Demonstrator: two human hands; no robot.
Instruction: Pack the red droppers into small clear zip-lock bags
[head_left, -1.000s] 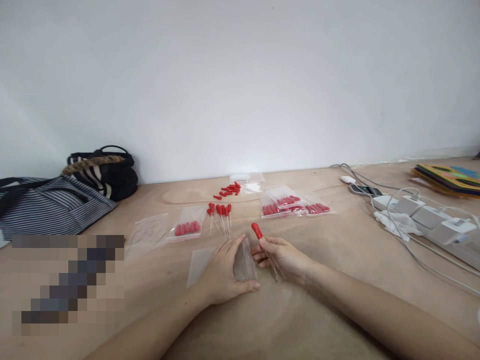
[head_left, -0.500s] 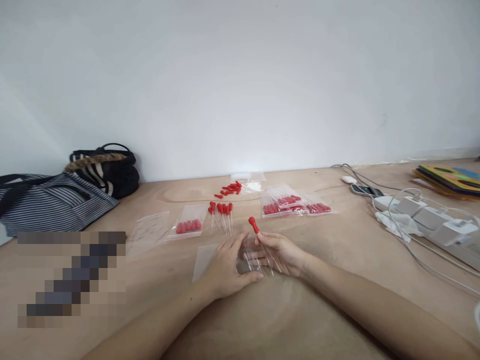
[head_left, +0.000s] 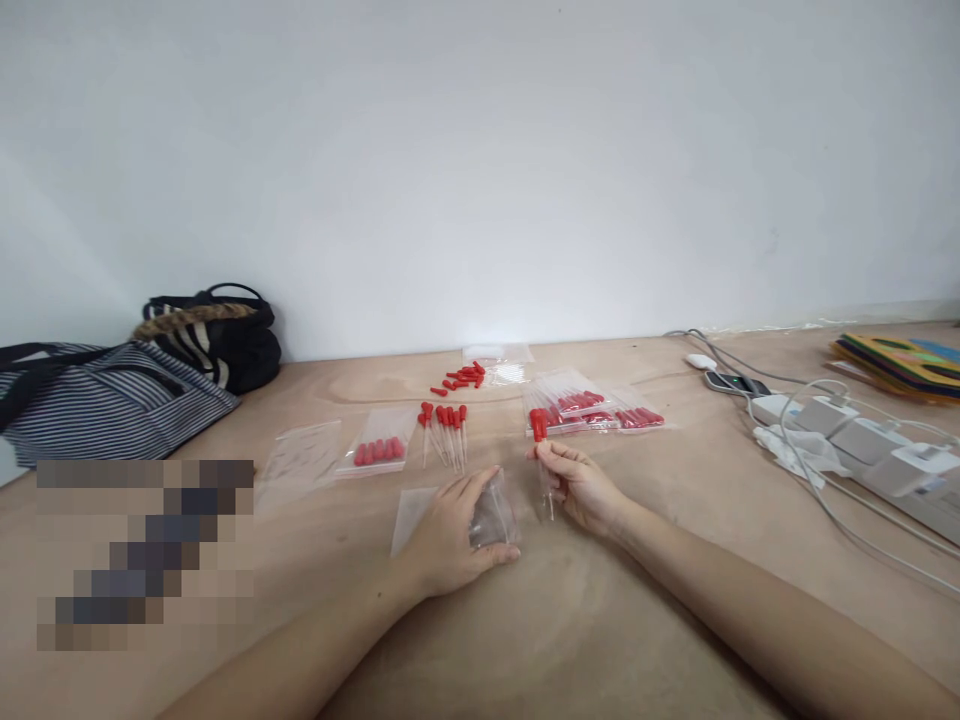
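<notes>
My right hand [head_left: 589, 488] pinches red-capped droppers [head_left: 539, 425], caps up and thin clear stems pointing down. To its left, my left hand [head_left: 457, 530] holds a clear plastic bag [head_left: 495, 515] between thumb and fingers, its opening facing the right hand. Another clear bag [head_left: 409, 512] lies partly under the left hand. Beyond the hands lie several loose droppers [head_left: 450, 425] with red caps. A bag of red-capped droppers [head_left: 379, 450] is left of them, and a pile of filled bags [head_left: 574, 402] is at the right.
Loose red caps [head_left: 465, 378] lie near the wall beside a bag of clear tubes [head_left: 506, 370]. An unfilled-looking bag [head_left: 300, 455] is at left, near a striped bag [head_left: 142, 400] and a black bag [head_left: 240, 340]. Chargers with cables [head_left: 862, 440] and colourful boards [head_left: 900, 365] stand right.
My right hand has moved slightly right, away from the bag in my left hand. The droppers in it are now more upright and bunched together, with more than one red cap showing.
</notes>
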